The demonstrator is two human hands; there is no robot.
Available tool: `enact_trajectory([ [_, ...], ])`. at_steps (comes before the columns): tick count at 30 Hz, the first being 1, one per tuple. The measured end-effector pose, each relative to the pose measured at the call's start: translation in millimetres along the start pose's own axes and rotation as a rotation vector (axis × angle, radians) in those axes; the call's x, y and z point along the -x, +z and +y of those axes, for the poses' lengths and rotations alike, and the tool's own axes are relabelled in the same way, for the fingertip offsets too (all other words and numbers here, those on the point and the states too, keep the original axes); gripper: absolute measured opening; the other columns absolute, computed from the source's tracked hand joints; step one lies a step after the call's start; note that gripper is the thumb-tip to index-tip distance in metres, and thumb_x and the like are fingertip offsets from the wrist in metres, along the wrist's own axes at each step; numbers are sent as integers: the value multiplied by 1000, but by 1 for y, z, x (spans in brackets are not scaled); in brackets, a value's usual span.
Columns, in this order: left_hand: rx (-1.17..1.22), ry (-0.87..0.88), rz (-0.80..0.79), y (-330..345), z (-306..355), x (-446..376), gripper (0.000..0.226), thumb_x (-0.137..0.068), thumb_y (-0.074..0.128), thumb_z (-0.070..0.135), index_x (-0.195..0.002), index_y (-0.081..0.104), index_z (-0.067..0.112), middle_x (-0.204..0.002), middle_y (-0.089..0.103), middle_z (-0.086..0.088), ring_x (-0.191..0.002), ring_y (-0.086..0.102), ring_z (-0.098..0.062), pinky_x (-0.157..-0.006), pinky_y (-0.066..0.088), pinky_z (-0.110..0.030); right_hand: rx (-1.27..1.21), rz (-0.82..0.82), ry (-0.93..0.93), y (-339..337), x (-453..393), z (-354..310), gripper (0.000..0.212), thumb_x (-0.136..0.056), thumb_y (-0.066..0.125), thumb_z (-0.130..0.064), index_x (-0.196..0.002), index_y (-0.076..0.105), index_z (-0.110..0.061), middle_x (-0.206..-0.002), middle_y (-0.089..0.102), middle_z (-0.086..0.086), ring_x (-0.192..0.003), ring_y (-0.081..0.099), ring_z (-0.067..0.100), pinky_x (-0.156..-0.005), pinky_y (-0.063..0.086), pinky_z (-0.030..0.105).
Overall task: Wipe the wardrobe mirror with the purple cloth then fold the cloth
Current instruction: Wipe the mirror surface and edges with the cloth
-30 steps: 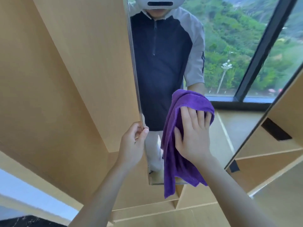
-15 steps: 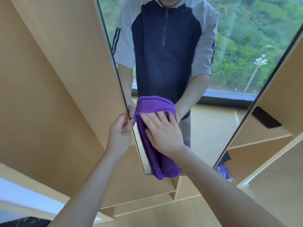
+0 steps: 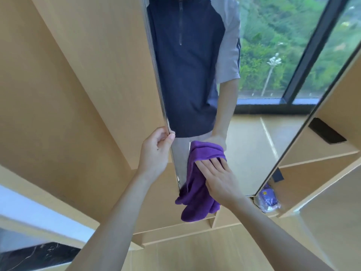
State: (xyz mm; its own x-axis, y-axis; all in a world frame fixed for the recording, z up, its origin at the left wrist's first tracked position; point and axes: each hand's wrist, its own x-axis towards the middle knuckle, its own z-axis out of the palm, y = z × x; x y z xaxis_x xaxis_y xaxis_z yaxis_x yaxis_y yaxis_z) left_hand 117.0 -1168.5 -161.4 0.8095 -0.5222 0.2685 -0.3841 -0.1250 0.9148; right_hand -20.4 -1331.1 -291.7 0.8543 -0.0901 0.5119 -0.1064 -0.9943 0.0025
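Sweeping down toward six o'clock since a second ago, the right hand [image 3: 220, 178] presses the purple cloth [image 3: 197, 184] flat-fingered on the lower mirror [image 3: 254, 149]; the left hand [image 3: 156, 151] pinches its nine-o'clock edge; wiping nears its end.

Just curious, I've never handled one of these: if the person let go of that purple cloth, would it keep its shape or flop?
Probably flop: the purple cloth hangs in loose folds below the right hand that presses it flat on the mirror. It looks light and soft. It would likely slide down the glass.
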Motion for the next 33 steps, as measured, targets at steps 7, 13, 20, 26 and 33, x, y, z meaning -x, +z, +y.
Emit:
enact_trajectory([
  [7, 132, -151, -91, 4, -25, 15, 24, -102, 55, 42, -99, 76, 33, -100, 75, 20, -98, 68, 1, -82, 59, -25, -85, 141, -14, -41, -40, -29, 55, -91, 42, -9, -145, 50, -12, -140, 58, 3, -121, 46, 30, -111, 36, 49],
  [13, 223, -141, -135, 5, -29, 18, 55, -102, 41, 43, -103, 60, -8, -97, 65, -9, -94, 60, -23, -100, 47, -58, -3, 84, -112, -6, -34, -40, 54, -94, 48, -13, -148, 50, -14, -137, 60, -1, -118, 49, 24, -107, 34, 43],
  [20, 179, -151, -65, 14, -36, 12, 40, -109, 39, 33, -93, 76, 34, -102, 78, 5, -101, 72, -20, -87, 56, -28, 185, -14, -158, 9, 24, 26, 48, -90, 52, -16, -136, 62, -16, -121, 71, -2, -106, 66, 25, -104, 37, 36],
  [26, 141, -84, -13, 18, -45, 16, 40, -108, 38, 40, -92, 74, 38, -99, 77, 11, -92, 71, -6, -79, 54, -17, 183, 230, 16, -66, 8, 97, 54, -80, 73, -12, -130, 50, -12, -118, 56, 6, -100, 47, 33, -103, 38, 47],
  [33, 120, -113, 86, 22, -59, 20, 38, -99, 40, 65, -89, 71, 45, -91, 74, 17, -87, 68, -5, -85, 53, -27, 60, 361, 88, -90, -48, 60, 60, -78, 49, -14, -138, 40, -13, -130, 43, 6, -110, 43, 34, -110, 32, 59],
])
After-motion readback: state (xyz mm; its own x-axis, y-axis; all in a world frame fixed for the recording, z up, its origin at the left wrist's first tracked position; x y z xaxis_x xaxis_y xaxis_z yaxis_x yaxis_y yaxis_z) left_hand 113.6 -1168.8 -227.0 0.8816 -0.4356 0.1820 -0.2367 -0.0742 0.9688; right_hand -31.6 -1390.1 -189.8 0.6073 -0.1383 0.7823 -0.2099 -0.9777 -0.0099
